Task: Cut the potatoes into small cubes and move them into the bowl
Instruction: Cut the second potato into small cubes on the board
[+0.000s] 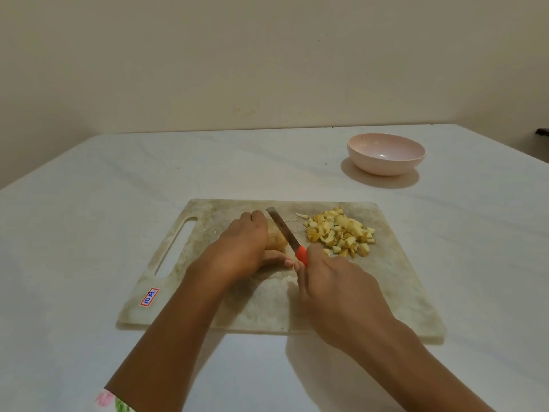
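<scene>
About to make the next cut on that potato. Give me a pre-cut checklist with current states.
1. Left hand holds potato down on cutting board: ok.
2. Right hand grips knife by its red handle: ok.
3. Left fingers clear of the blade: cannot tell, they sit very close.
4. Cube pile apart from the cut line: ok.
5. Bowl upright and empty: ok.

A single view looks out from the person's head, facing forward and down across the worktop [89, 203] toward a wall [267, 55] that fills the upper third of the frame. It sits close. Both forearms enter from the bottom edge, and the left hand [240, 245] and right hand [335, 283] meet just below centre over the cutting board [386, 292]. The wide angle takes in both far corners of the worktop, with the bowl [383, 168] farther off at upper right.
</scene>
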